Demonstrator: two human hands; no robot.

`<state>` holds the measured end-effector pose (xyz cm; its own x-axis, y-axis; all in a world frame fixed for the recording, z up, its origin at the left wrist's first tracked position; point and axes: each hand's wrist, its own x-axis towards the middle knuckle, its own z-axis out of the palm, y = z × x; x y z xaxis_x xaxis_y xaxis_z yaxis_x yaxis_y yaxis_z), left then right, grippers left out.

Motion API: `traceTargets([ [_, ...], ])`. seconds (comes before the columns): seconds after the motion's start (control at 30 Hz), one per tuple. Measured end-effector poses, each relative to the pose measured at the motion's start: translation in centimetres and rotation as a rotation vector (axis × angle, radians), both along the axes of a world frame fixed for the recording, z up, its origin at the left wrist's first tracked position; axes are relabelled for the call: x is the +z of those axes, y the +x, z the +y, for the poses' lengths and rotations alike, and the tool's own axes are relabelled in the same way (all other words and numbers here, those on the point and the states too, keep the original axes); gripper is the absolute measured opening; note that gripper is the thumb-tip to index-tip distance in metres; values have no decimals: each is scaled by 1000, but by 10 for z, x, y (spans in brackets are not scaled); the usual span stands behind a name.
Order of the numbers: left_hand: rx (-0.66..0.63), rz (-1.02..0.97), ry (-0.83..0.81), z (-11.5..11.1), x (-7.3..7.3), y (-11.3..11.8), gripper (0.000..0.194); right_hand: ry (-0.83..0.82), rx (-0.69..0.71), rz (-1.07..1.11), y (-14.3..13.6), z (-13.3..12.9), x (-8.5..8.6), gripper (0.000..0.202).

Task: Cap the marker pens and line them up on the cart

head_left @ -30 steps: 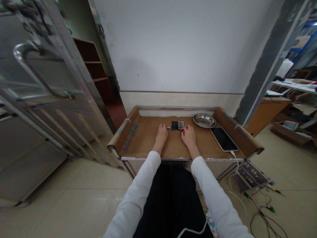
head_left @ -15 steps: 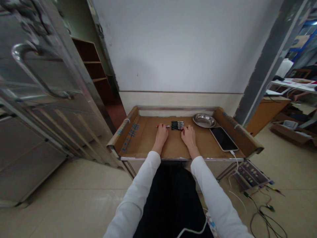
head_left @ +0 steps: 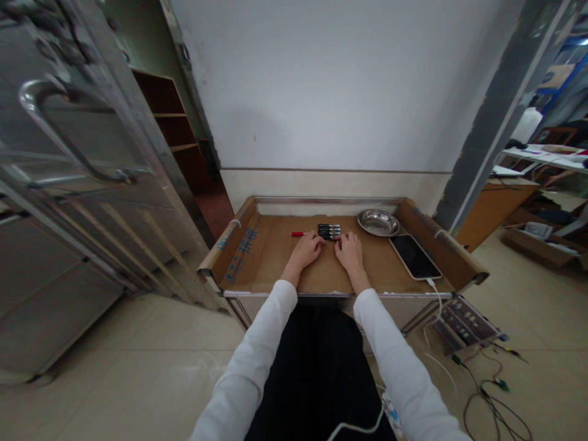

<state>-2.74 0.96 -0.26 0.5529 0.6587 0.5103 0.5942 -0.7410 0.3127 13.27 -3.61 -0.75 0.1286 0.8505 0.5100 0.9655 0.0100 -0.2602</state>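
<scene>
Several black marker pens lie side by side in a short stack of rows on the cardboard-lined table. My left hand is curled, with its fingertips at the left end of the nearest black pen. At the right end of that same pen, the bent fingers of my right hand pinch it. The fingers partly hide this pen. A red pen lies left of the group, just beyond my left hand, its right part covered by the fingers.
A round metal dish stands at the back right. In front of it lies a phone with a white cable running over the table edge. Raised cardboard sides flank the table, and a wall rises behind it.
My left hand has let go of the red pen and moved right to the black pens. The red pen stays in place. My right hand has barely moved.
</scene>
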Motion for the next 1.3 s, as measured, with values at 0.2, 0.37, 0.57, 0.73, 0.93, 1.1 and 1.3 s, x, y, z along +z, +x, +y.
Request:
traceTargets([
  [0.2,22,-3,2,0,-1,0,17,-19,-13,-5,0,0,0,22],
  [0.37,49,16,-15,2,-3,0,11,-21,12,-6,0,1,-1,17],
  [0.57,105,-27,-25,1,-1,-1,11,-10,47,-11,1,3,-5,17],
  [0.73,166,-45,-2,-1,2,-1,10,-26,43,-19,1,2,-4,16],
  [0.93,150,-66,-21,-3,5,-1,10,-1,86,-2,0,3,0,18],
  [1.1,89,-92,-58,-4,6,-2,10,26,141,24,1,4,0,19],
  [1.3,82,-138,-86,-3,5,-1,10,47,204,66,2,7,-3,18],
])
